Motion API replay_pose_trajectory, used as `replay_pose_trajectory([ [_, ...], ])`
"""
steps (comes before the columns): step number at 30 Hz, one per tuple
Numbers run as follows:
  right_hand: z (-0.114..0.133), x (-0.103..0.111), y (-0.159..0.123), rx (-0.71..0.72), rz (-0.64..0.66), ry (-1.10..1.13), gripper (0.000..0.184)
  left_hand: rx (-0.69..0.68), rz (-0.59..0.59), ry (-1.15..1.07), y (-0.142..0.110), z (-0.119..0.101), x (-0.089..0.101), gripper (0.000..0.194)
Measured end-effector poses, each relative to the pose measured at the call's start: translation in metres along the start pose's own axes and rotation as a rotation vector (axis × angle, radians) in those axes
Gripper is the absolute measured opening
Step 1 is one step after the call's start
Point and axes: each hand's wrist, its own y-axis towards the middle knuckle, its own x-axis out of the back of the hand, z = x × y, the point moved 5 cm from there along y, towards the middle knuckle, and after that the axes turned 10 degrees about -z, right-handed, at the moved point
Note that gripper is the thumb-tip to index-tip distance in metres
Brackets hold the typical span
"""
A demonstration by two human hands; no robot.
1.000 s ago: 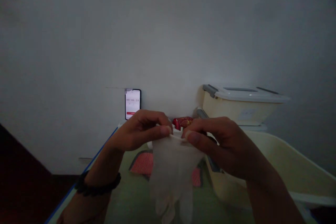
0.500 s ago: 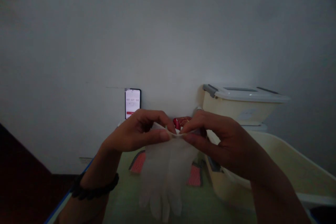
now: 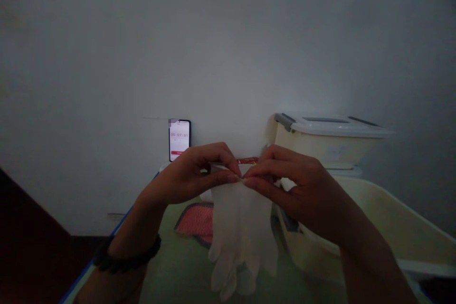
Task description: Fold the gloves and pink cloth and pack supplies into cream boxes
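Note:
A thin white disposable glove [image 3: 240,218] hangs upright in front of me, cuff up and fingers pointing down. My left hand [image 3: 199,171] pinches the cuff edge between thumb and index finger. From the other side, my right hand [image 3: 288,175] grips the same edge, its fingertips meeting those of the left. Whether a second glove lies behind the first, I cannot tell. Behind the glove a pink cloth [image 3: 195,221] with a dark edging lies on the table, partly covered from view. A dark beaded bracelet [image 3: 128,256] circles my left wrist.
A phone [image 3: 179,140] showing a running timer leans against the wall. At the right stands an open cream bin [image 3: 388,218], with a lidded cream box [image 3: 324,145] behind it. A red patterned item [image 3: 248,160] shows between my hands. The green tabletop [image 3: 178,270] has a blue edge.
The hanging glove has swung to the right, uncovering more of the pink cloth on the left. My fingertips have drawn closer together and slightly up along the cuff.

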Motion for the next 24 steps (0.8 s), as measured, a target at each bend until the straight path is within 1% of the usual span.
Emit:
replay_pose_trajectory([
  [5, -0.002, 0.004, -0.001, 0.026, 0.008, -0.025, 0.011, 0.037, -0.024, -0.011, -0.001, 0.005, 0.001, 0.006],
  [8, -0.004, 0.006, -0.002, 0.024, 0.009, -0.028, 0.012, 0.065, -0.028, 0.02, -0.001, 0.006, 0.001, 0.006],
  [13, -0.003, 0.004, -0.002, 0.012, 0.0, -0.033, 0.016, 0.042, -0.04, 0.062, -0.002, 0.004, 0.002, 0.006],
  [19, 0.002, 0.005, -0.001, 0.054, -0.066, -0.016, 0.015, 0.002, -0.107, 0.072, -0.004, 0.006, 0.006, 0.009],
  [24, 0.006, 0.008, 0.0, 0.087, -0.13, -0.015, 0.01, -0.018, -0.137, 0.068, -0.004, 0.006, 0.008, 0.008],
])
